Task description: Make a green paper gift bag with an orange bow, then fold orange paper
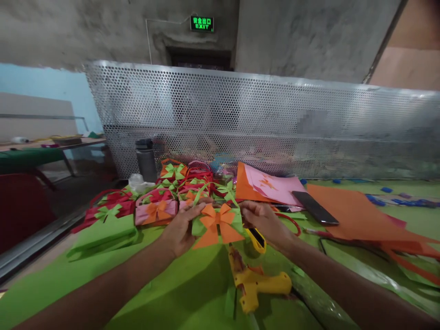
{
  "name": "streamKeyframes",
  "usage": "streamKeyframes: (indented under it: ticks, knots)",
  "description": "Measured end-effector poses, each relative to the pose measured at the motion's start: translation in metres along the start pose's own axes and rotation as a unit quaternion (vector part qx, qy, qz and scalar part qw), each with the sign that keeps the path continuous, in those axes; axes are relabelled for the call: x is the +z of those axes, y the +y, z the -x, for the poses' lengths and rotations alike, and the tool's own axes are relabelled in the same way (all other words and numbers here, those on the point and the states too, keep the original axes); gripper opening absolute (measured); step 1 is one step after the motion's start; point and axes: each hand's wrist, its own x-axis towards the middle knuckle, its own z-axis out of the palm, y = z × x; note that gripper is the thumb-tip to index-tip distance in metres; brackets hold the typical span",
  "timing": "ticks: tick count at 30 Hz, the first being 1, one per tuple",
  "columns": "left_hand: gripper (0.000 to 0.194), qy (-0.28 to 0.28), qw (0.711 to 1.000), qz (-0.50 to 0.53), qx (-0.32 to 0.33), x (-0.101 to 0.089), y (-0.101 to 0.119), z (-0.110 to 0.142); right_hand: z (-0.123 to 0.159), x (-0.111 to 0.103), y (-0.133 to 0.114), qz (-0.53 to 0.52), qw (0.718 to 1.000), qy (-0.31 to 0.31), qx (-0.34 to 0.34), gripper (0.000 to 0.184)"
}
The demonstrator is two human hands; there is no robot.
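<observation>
A small green paper gift bag (197, 226) with a big orange paper bow (220, 221) on its front is held up between my two hands. My left hand (182, 230) grips its left side, thumb towards me. At the right edge, my right hand (263, 221) is closed with its fingertips pinched against the bag; part of that grip is hidden. Just below lies a yellow hot glue gun (256, 282), its nozzle pointing up towards the bow. A yellow-handled cutter (256, 240) rests under my right hand.
Finished paper bags with bows (156, 211) crowd the left, beside a green paper bag (103, 231) and a dark bottle (146, 160). Orange sheets (354, 211), pink sheets (275, 185) and a black phone (314, 207) lie right. A perforated metal panel (268, 123) stands behind.
</observation>
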Motion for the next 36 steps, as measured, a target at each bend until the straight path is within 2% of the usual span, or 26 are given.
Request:
streamKeyframes:
  ticks: [4, 10, 13, 19, 23, 27, 29, 33, 36]
  knots:
    - [0.017, 0.001, 1.000, 0.002, 0.018, -0.004, -0.001, -0.003, 0.002, 0.002, -0.004, 0.008, 1.000, -0.020, 0.013, 0.028]
    - [0.015, -0.013, 0.999, 0.004, 0.032, -0.001, -0.003, -0.003, 0.004, 0.005, -0.009, 0.019, 0.998, -0.046, 0.031, 0.007]
    - [0.014, -0.017, 0.999, -0.002, 0.039, 0.002, -0.005, -0.001, 0.004, 0.005, -0.008, 0.020, 0.998, -0.046, 0.043, 0.009]
    - [0.020, -0.022, 0.999, -0.027, 0.024, 0.001, -0.003, 0.003, 0.001, 0.000, 0.003, 0.008, 0.999, -0.009, 0.049, 0.013]
    - [0.028, 0.024, 0.998, -0.049, -0.006, -0.006, -0.006, -0.004, -0.004, -0.006, 0.009, -0.006, 0.999, 0.030, 0.042, 0.010]
    - [0.016, 0.041, 0.994, -0.091, -0.035, -0.012, -0.015, -0.010, -0.009, -0.009, 0.011, -0.016, 0.997, 0.063, 0.051, 0.020]
    - [0.011, 0.042, 0.993, -0.113, -0.019, -0.014, -0.018, -0.011, -0.011, -0.009, 0.011, -0.019, 0.995, 0.074, 0.060, 0.022]
    - [0.022, 0.048, 0.984, -0.157, 0.072, -0.016, -0.020, -0.009, -0.011, -0.008, 0.010, -0.028, 0.993, 0.084, 0.078, 0.023]
    - [0.029, 0.027, 0.974, -0.189, 0.124, -0.020, -0.019, -0.009, -0.010, -0.007, 0.008, -0.032, 0.992, 0.086, 0.087, 0.024]
